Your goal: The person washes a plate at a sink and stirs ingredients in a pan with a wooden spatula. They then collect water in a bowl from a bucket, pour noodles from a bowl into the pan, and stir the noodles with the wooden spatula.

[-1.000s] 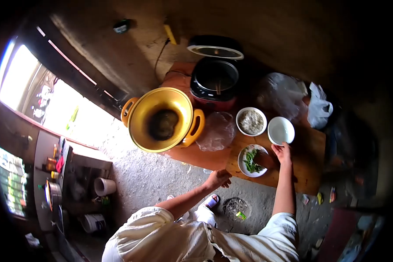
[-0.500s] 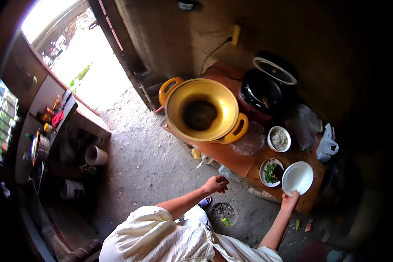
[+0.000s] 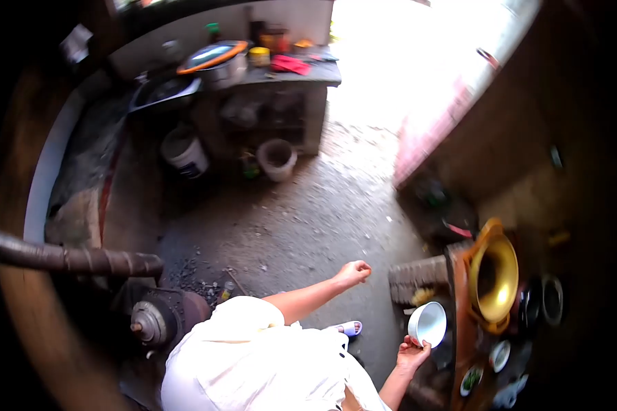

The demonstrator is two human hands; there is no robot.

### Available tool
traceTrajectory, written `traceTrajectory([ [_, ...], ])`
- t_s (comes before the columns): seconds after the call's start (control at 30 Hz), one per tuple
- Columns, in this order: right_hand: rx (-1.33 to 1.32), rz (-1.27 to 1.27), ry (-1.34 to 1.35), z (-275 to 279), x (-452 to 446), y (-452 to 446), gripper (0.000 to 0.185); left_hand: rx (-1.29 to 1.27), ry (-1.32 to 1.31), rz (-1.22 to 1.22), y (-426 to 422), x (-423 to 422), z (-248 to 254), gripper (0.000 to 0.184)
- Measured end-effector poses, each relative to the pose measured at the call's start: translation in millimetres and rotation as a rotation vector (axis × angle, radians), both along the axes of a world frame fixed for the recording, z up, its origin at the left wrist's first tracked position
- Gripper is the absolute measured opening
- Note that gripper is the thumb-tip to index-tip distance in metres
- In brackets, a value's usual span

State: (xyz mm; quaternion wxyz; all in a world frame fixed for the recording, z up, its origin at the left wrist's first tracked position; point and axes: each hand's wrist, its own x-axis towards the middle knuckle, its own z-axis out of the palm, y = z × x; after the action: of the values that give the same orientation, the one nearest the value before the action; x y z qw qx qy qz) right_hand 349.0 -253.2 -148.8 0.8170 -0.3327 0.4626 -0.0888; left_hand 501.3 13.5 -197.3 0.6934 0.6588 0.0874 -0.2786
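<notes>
You have the white bowl (image 3: 428,325) up in your right hand (image 3: 413,355) – it is off the desk and not set down.

Your right hand grips the bowl by its side, and no food shows inside it. Your left hand (image 3: 353,273) is out over the floor (image 3: 308,219), fingers bent, with nothing seen in it; you cannot tell if it is fully closed. The bowl is near the brown edge of the near desk (image 3: 462,356), where the gold pan (image 3: 495,281), a small dish (image 3: 500,355) and a plate of greens (image 3: 471,381) sit. That edge leaves little room on the bowl's right – much more floor lies in front of your left hand, toward the far desk (image 3: 325,73) and its pot (image 3: 219,66).
</notes>
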Motion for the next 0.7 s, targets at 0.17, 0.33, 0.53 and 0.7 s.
traceTrajectory([
  [0.17, 0.076, 0.286, -0.07, 21.5, 112.7, 142.1, 0.034, -0.093, 0.015, 0.674, 205.8, 19.6, -15.6, 0.022],
  [0.33, -0.008, 0.604, 0.008, 27.3, 197.1, 279.1, 0.032, -0.319, 0.047, 1.142, 374.7, 8.8, -22.1, 0.016],
  [0.53, -0.044, 0.973, 0.014, -18.8, 303.5, 455.7, 0.039, -0.314, 0.054, 1.489, 555.8, 6.5, -51.9, 0.019],
  [0.7, 0.057, 1.161, 0.004, -64.5, 383.1, 650.5, 0.043, -0.096, 0.175, 1.619, 721.0, 24.6, -100.0, 0.022],
])
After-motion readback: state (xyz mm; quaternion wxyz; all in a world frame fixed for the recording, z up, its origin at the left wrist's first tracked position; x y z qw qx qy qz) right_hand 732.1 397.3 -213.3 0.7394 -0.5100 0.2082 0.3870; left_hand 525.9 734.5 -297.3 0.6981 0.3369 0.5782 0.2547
